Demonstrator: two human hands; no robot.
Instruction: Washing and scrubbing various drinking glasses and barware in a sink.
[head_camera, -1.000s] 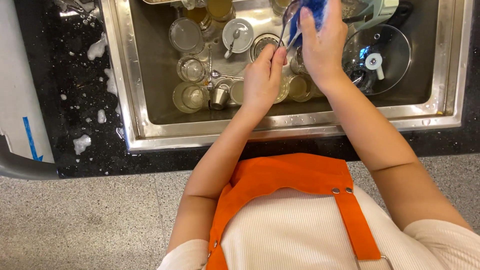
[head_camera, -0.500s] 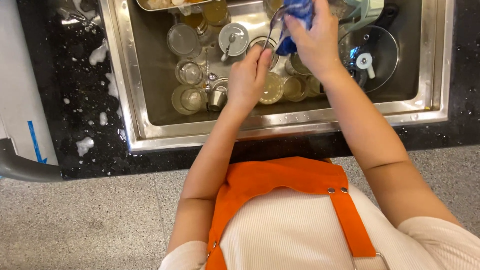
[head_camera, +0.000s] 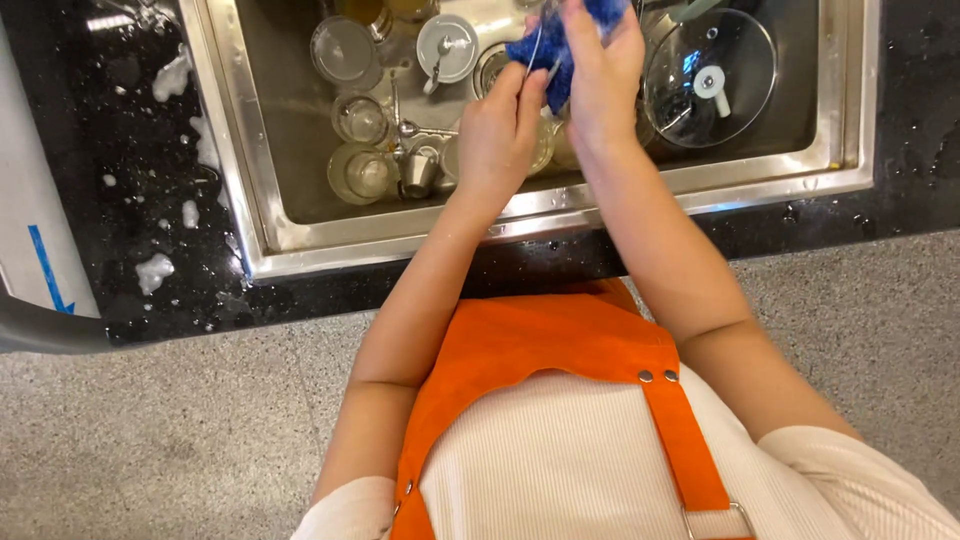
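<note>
Head view: hands (head_camera: 550, 100) on blue sponge (head_camera: 545, 50)

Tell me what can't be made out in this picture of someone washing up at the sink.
- What the left hand pinches: something thin and clear, too small and half covered by the blue cloth.
- The right hand: its fingertips are cut off by the top edge.
- The far side of the sink: beyond the top edge.
- The glasses: whether clean, glare hides it.
</note>
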